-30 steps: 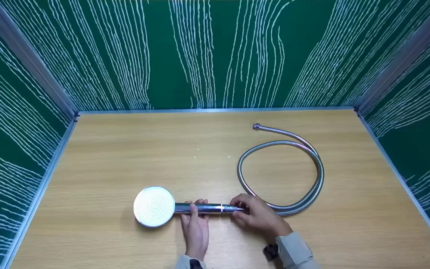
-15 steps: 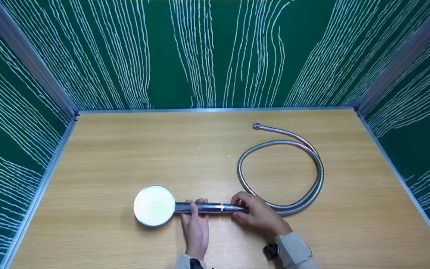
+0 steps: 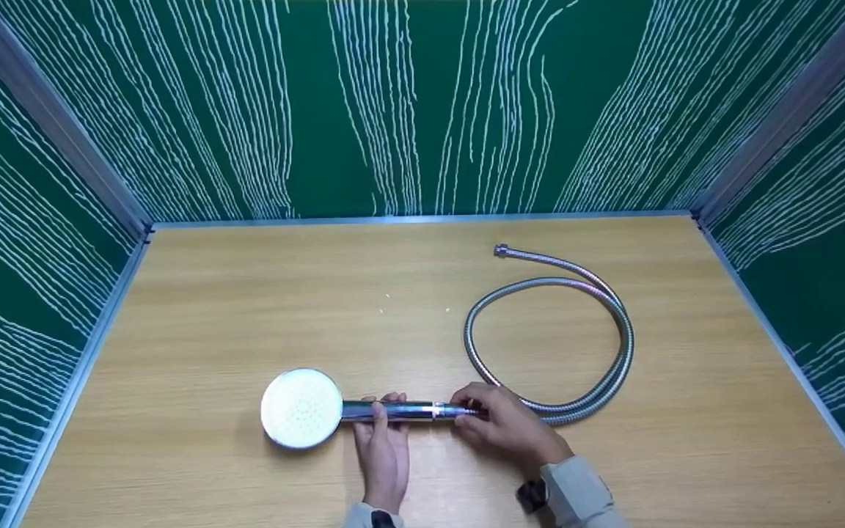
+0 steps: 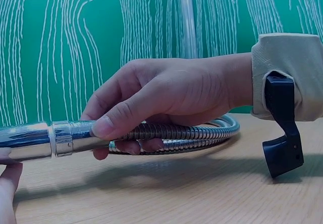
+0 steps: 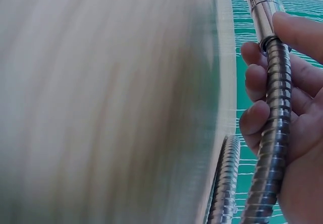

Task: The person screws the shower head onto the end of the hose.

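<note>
A chrome hand shower [image 3: 301, 408] with a round white face lies across the front of the table, head to the left. My left hand [image 3: 383, 455] grips its handle from below, thumb over the top. My right hand [image 3: 507, 422] pinches the metal connector [image 4: 83, 135] at the end of the ribbed shower hose [image 3: 628, 337], right against the handle's end. In the right wrist view the hose [image 5: 277, 98] runs down along the palm, fingers curled round it. The hose loops on the table to the right, its free end nut [image 3: 501, 250] toward the back.
The wood-grain table [image 3: 246, 293] has a few tiny white specks [image 3: 447, 309] near its middle. Green panels [image 3: 320, 110] with white wavy lines stand at the back and both sides. Black camera mounts [image 3: 532, 496] sit at the wrists.
Both hands keep their hold on the shower handle and hose connector. The whole head view has shifted very slightly; the hose loop lies as before.
</note>
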{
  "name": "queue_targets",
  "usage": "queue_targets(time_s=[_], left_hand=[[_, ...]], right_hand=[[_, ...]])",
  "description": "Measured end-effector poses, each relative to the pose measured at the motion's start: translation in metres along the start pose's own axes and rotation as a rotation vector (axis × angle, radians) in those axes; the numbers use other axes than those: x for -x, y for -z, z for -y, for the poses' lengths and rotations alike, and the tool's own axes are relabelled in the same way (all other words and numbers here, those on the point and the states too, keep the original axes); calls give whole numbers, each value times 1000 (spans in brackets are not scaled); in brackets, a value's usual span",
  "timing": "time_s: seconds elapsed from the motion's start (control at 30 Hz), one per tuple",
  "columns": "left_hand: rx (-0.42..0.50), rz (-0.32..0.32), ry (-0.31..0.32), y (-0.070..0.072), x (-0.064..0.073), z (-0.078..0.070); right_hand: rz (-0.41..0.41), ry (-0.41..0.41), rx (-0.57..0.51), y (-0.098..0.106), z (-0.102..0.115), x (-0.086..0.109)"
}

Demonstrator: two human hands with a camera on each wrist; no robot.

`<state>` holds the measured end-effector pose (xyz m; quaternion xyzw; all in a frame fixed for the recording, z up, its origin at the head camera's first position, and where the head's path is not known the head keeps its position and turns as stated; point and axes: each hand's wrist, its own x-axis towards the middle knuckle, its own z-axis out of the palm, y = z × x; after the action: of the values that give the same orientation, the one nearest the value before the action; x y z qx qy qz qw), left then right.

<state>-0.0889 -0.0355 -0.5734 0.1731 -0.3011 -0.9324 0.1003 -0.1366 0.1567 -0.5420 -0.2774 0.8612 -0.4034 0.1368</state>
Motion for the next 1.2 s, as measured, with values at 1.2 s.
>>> queue_targets(time_s=[1.2], left_hand=[[-18,-3,0,0,0,1]], right_hand=[[-6,14,-7,0,0,0]])
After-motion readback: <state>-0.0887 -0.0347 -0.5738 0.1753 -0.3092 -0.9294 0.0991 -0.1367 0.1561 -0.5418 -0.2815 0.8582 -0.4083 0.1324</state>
